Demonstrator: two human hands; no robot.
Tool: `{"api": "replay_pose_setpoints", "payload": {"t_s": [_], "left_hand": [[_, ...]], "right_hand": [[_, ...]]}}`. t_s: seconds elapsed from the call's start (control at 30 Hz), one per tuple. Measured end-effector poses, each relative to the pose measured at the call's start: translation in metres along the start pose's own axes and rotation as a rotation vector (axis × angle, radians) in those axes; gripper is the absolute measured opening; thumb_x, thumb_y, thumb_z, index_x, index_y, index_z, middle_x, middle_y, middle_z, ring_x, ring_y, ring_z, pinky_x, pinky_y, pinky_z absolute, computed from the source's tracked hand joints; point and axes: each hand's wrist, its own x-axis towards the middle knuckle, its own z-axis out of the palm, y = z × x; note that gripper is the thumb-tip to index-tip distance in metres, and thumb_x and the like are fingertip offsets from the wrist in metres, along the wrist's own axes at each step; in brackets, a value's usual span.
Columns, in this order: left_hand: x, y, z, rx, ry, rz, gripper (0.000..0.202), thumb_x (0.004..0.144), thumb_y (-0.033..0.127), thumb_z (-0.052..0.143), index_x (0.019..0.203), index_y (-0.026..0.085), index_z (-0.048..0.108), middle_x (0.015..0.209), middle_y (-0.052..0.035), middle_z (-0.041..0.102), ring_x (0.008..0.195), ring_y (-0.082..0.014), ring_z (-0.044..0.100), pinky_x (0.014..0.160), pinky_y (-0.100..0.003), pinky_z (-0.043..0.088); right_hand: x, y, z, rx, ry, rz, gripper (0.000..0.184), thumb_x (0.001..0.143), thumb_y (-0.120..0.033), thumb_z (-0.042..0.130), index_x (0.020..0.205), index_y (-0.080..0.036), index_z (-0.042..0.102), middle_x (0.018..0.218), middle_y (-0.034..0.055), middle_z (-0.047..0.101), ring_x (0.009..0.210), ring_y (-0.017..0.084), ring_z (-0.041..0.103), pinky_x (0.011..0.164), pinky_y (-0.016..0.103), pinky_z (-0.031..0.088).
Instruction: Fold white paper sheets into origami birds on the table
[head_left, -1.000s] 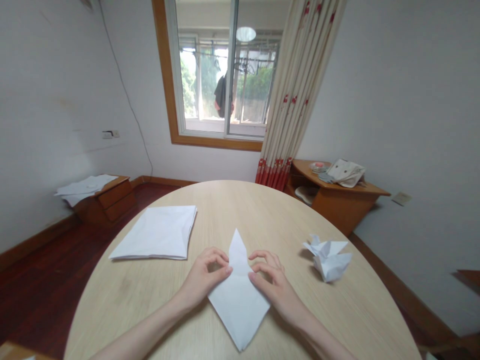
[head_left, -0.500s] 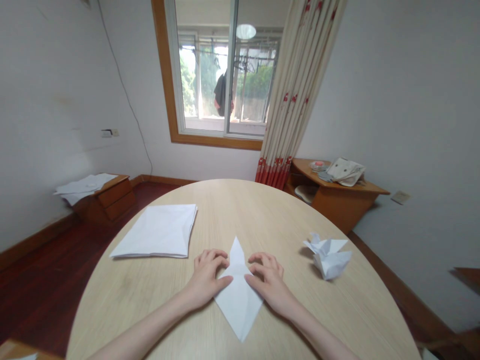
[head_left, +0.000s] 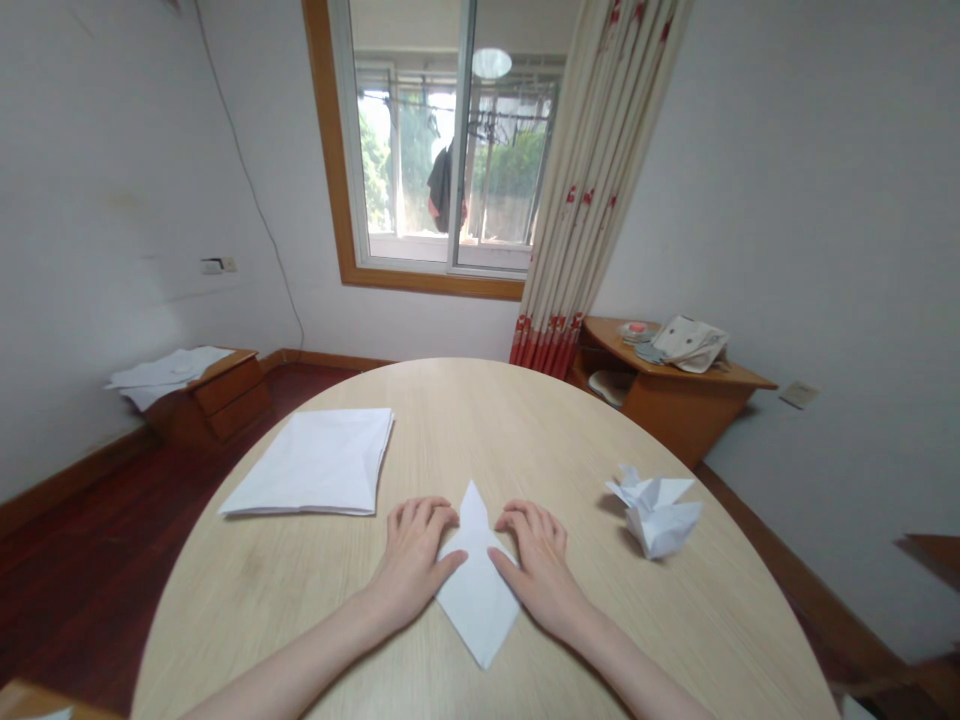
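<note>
A white sheet of paper folded into a narrow kite shape [head_left: 478, 590] lies in front of me, one point toward me and a slimmer point facing away. On its left edge, my left hand [head_left: 420, 550] has its thumb on top while the bent fingers curl beside the upper part. Mirroring it, my right hand [head_left: 536, 555] presses its thumb on the right edge, fingers curved alongside. Both hands hold the paper between them. What the fingertips do under its edges is hidden.
The round wooden table [head_left: 465, 420] carries a stack of white paper [head_left: 315, 460] at left and a folded paper figure [head_left: 656, 510] at right. Behind stand a corner cabinet [head_left: 675, 400] with a bag [head_left: 690, 342], a low drawer unit [head_left: 232, 395] and a curtain [head_left: 585, 200].
The folded paper looks slightly shorter and narrower, its near point now farther from me and its far point a little closer. My hands have barely shifted.
</note>
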Motion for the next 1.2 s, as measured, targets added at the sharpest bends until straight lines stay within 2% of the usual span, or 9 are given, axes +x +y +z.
{"api": "replay_pose_setpoints", "payload": {"t_s": [0.17, 0.33, 0.53, 0.7, 0.87, 1.2], "left_hand": [[-0.002, -0.003, 0.003, 0.07, 0.021, 0.104, 0.024, 0.087, 0.021, 0.061, 0.11, 0.028, 0.062, 0.122, -0.0061, 0.055, 0.112, -0.0283, 0.045, 0.096, -0.048, 0.03], [-0.002, -0.005, 0.005, 0.128, 0.004, 0.136, 0.027, 0.088, 0.023, 0.059, 0.113, 0.032, 0.066, 0.128, -0.0071, 0.053, 0.115, -0.0306, 0.043, 0.097, -0.052, 0.03], [-0.003, -0.007, 0.002, 0.136, -0.043, 0.16, 0.031, 0.089, 0.024, 0.056, 0.118, 0.033, 0.063, 0.135, -0.0082, 0.049, 0.122, -0.0318, 0.039, 0.101, -0.057, 0.027], [-0.004, -0.011, -0.003, 0.12, -0.111, 0.199, 0.041, 0.087, 0.028, 0.058, 0.127, 0.035, 0.056, 0.142, -0.0089, 0.043, 0.128, -0.033, 0.036, 0.106, -0.061, 0.019], [-0.003, -0.017, 0.0, 0.148, -0.125, 0.195, 0.046, 0.089, 0.027, 0.055, 0.134, 0.036, 0.049, 0.145, -0.0087, 0.04, 0.131, -0.0319, 0.034, 0.107, -0.061, 0.017], [0.0, -0.013, -0.005, 0.207, -0.126, 0.212, 0.039, 0.09, 0.03, 0.058, 0.129, 0.034, 0.055, 0.141, -0.0093, 0.045, 0.128, -0.0315, 0.036, 0.106, -0.061, 0.018]], "right_hand": [[-0.001, -0.001, 0.003, -0.05, 0.003, -0.114, 0.023, 0.09, -0.021, 0.046, 0.111, -0.025, 0.054, 0.118, 0.0098, 0.058, 0.114, 0.026, 0.05, 0.096, 0.051, 0.036], [-0.001, -0.001, 0.001, -0.104, -0.043, -0.205, 0.03, 0.094, -0.018, 0.041, 0.118, -0.025, 0.057, 0.125, 0.0094, 0.059, 0.119, 0.027, 0.049, 0.098, 0.054, 0.035], [-0.003, 0.003, -0.008, -0.104, -0.189, -0.282, 0.041, 0.095, -0.027, 0.044, 0.136, -0.029, 0.045, 0.143, 0.006, 0.047, 0.13, 0.029, 0.041, 0.103, 0.058, 0.032], [-0.007, 0.008, -0.005, -0.108, -0.246, -0.282, 0.048, 0.096, -0.034, 0.042, 0.144, -0.029, 0.035, 0.15, 0.0058, 0.036, 0.136, 0.032, 0.032, 0.106, 0.061, 0.029], [-0.006, 0.009, 0.003, -0.155, -0.251, -0.242, 0.048, 0.098, -0.037, 0.038, 0.145, -0.026, 0.034, 0.15, 0.0061, 0.035, 0.137, 0.033, 0.03, 0.106, 0.062, 0.028], [-0.006, 0.012, 0.009, -0.182, -0.201, -0.24, 0.046, 0.099, -0.038, 0.036, 0.144, -0.027, 0.036, 0.148, 0.0076, 0.039, 0.136, 0.032, 0.032, 0.105, 0.062, 0.03]]}}
